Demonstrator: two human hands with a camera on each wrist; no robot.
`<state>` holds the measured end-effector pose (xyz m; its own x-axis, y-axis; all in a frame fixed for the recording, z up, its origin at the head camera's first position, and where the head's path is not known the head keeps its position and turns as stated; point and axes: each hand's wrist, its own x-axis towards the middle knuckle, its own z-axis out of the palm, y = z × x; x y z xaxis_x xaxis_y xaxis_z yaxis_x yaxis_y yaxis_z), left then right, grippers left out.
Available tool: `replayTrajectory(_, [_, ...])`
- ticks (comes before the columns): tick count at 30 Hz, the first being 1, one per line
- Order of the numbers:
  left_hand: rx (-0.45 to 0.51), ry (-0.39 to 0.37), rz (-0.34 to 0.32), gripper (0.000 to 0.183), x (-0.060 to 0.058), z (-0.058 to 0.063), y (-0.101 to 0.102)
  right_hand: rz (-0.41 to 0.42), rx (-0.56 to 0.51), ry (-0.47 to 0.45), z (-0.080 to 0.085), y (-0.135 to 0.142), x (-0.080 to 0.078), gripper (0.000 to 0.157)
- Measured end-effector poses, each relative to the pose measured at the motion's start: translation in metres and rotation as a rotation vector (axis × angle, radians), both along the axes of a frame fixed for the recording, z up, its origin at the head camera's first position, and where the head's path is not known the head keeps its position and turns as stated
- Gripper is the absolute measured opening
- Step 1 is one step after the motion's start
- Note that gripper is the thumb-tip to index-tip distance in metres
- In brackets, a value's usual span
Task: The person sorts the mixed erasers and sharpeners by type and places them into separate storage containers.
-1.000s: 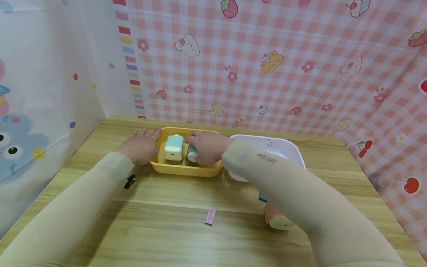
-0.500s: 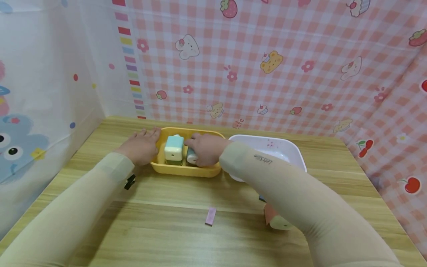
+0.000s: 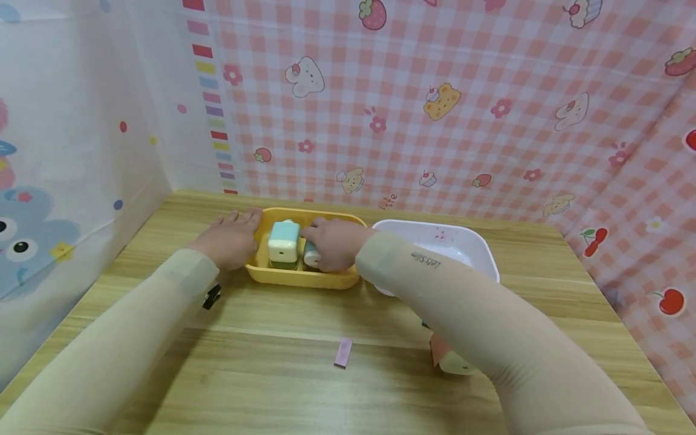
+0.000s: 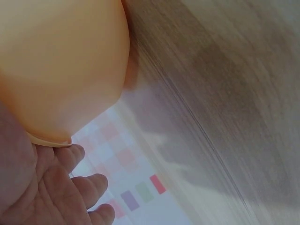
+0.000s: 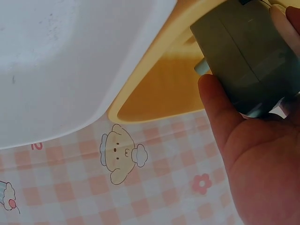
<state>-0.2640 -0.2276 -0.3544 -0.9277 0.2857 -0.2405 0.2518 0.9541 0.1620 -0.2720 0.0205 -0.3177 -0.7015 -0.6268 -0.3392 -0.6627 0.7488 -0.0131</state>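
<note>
A yellow plastic bin stands toward the back of the table. My left hand rests against its left end; in the left wrist view the fingers reach past the rim, fairly straight. Inside the bin, my right hand grips a grey-blue pencil sharpener with a hole in its pale front. Seen from the right wrist, thumb and fingers go round its dark body. Left of it in the bin sits a light blue and cream pencil sharpener.
Right of the bin, touching or nearly touching it, is a white tub. A pink pencil sharpener and a dark blue piece lie partly under my right forearm. A small pink stick and a black clip lie on the table.
My right hand and forearm have shifted very slightly to the left and down, with the grey-blue pencil sharpener still in the grip. The left hand has stayed in place.
</note>
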Motion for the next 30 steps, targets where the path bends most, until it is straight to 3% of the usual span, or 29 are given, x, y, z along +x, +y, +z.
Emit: replayTrajectory(30, [0.012, -0.020, -0.002, 0.068, 0.0009, 0.0022, 0.0013, -0.006, 0.012, 0.001, 0.0017, -0.0018, 0.0028, 0.075])
